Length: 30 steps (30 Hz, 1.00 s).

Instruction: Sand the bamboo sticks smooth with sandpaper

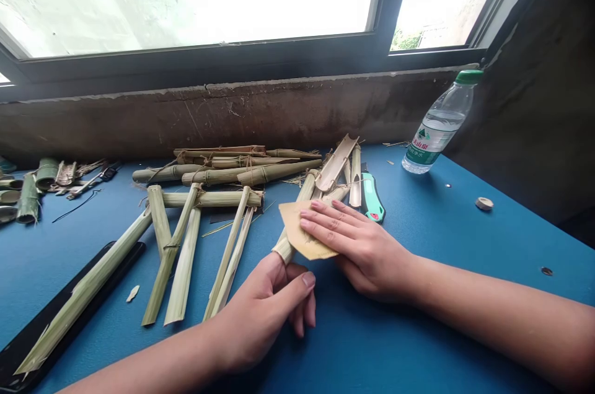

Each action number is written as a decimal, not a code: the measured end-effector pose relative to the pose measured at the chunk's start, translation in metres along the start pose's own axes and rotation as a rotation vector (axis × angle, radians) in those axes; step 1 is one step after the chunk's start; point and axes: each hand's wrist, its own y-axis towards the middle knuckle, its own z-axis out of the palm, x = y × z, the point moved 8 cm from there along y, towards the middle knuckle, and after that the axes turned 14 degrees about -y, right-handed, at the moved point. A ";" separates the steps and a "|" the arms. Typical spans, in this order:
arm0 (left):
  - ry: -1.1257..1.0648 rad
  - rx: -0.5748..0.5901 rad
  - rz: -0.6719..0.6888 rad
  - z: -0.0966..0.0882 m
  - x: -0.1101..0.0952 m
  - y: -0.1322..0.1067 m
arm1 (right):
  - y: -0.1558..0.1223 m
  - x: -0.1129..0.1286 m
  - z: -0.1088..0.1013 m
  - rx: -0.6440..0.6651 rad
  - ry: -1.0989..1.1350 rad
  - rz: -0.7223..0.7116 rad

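My left hand is closed around the near end of a bamboo stick that lies on the blue table. My right hand presses a tan piece of sandpaper onto that stick, fingers stretched flat over the paper and thumb tucked beneath. The stick runs away from me toward a pile of split bamboo pieces.
A tied bamboo frame lies left of my hands, with more bamboo stalks behind it. A green utility knife sits just beyond my right hand. A water bottle stands at the right. Bamboo rings are at far left.
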 end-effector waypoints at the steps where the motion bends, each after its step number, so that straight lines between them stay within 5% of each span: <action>1: 0.007 -0.001 -0.002 0.000 0.000 0.000 | -0.001 -0.003 0.002 0.005 -0.008 0.033; 11: 0.045 0.014 0.021 0.000 -0.001 -0.002 | 0.003 0.009 -0.011 -0.077 0.064 -0.086; 30: 0.060 0.019 0.007 0.000 -0.001 -0.001 | 0.000 -0.003 0.003 -0.002 0.059 0.016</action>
